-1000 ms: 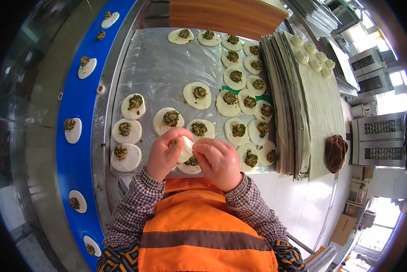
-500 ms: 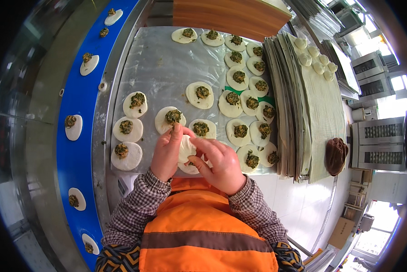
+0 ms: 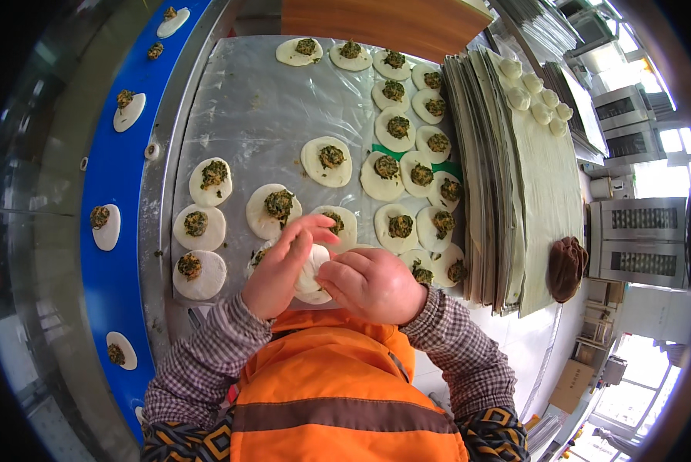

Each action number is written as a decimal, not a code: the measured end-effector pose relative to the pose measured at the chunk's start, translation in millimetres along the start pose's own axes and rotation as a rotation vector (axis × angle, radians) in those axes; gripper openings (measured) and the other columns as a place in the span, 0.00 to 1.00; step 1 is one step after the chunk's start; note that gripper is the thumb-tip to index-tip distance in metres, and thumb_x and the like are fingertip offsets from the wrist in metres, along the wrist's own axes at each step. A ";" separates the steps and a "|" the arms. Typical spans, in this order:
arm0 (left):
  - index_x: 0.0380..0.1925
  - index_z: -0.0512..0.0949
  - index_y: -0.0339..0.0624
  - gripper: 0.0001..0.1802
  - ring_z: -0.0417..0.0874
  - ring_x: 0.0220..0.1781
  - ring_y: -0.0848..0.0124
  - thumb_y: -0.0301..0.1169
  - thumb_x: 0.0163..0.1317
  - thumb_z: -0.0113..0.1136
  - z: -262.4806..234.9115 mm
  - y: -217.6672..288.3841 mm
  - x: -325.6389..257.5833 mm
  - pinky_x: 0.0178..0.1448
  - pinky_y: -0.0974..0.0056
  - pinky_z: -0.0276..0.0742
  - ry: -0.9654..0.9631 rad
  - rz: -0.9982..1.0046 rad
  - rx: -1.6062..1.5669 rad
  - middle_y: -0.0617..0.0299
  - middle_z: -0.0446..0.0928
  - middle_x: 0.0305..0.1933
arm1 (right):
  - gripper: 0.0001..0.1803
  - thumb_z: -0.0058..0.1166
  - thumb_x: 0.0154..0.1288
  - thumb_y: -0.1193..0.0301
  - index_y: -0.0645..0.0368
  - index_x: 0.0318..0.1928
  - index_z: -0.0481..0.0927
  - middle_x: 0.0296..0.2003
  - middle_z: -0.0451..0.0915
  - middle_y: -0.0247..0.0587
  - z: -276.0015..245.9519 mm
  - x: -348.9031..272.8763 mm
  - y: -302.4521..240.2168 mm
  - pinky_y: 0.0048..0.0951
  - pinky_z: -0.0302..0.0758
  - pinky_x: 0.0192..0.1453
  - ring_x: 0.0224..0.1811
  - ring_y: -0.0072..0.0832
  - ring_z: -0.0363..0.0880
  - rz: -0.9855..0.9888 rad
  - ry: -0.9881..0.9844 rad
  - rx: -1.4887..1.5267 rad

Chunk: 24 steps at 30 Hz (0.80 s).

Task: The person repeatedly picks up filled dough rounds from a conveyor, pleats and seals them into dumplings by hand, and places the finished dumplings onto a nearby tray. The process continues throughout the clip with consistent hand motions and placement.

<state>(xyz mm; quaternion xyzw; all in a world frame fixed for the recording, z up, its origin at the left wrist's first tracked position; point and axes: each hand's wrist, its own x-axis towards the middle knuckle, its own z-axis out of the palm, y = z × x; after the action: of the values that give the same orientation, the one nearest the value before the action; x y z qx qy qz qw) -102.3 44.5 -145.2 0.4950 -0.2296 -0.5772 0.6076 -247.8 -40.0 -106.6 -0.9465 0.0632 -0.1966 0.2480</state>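
My left hand (image 3: 277,269) and my right hand (image 3: 373,284) meet in front of my chest and both pinch one white dough wrapper (image 3: 312,269) folded between the fingers. Just beyond the hands, round dough wrappers with green filling (image 3: 326,161) lie spread on a floured metal table (image 3: 261,100). One such wrapper (image 3: 274,208) lies right above my left fingertips, another (image 3: 399,226) above my right hand.
A blue conveyor belt (image 3: 118,177) on the left carries more filled wrappers (image 3: 129,112). A stack of flat trays (image 3: 488,177) stands on the right, the top one holding several folded dumplings (image 3: 532,91). A brown cloth-like item (image 3: 567,267) lies by the trays. A wooden board (image 3: 384,19) is at the far edge.
Both hands stayed together on the same dough piece, with the fingers shifting slightly as they fold it. The view has shifted a little; the wrappers on the table have not moved.
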 end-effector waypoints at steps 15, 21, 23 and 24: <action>0.40 0.74 0.37 0.34 0.83 0.34 0.69 0.58 0.74 0.31 -74.7 7.0 50.3 0.31 0.65 0.83 0.199 -0.037 -0.260 0.56 0.79 0.35 | 0.09 0.56 0.61 0.67 0.57 0.39 0.79 0.25 0.79 0.45 59.9 44.1 133.1 0.42 0.75 0.30 0.27 0.45 0.79 0.540 -0.177 -0.309; 0.37 0.75 0.37 0.33 0.83 0.34 0.70 0.57 0.74 0.32 -78.1 5.7 59.0 0.30 0.65 0.83 0.195 -0.070 -0.340 0.56 0.79 0.34 | 0.07 0.55 0.60 0.68 0.57 0.36 0.80 0.25 0.80 0.45 75.1 42.5 139.5 0.43 0.75 0.29 0.25 0.46 0.78 0.538 -0.253 -0.444; 0.37 0.75 0.39 0.32 0.82 0.33 0.70 0.55 0.75 0.30 -74.8 4.6 60.2 0.29 0.66 0.82 0.178 -0.069 -0.315 0.56 0.78 0.34 | 0.05 0.56 0.61 0.71 0.59 0.35 0.80 0.24 0.81 0.42 68.1 46.7 134.2 0.36 0.75 0.29 0.24 0.38 0.79 0.529 -0.176 -0.357; 0.37 0.75 0.40 0.31 0.82 0.33 0.69 0.55 0.75 0.29 -72.4 4.7 60.4 0.29 0.66 0.82 0.168 -0.061 -0.301 0.56 0.78 0.34 | 0.05 0.57 0.61 0.72 0.60 0.34 0.81 0.24 0.81 0.41 62.8 50.3 129.3 0.33 0.75 0.28 0.23 0.35 0.79 0.588 -0.200 -0.324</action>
<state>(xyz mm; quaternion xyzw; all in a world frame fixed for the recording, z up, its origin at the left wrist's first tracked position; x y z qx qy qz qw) -24.7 12.1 -188.1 0.4518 -0.0740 -0.5798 0.6739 -179.4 -135.3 -203.6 -0.9295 0.3388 -0.0105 0.1456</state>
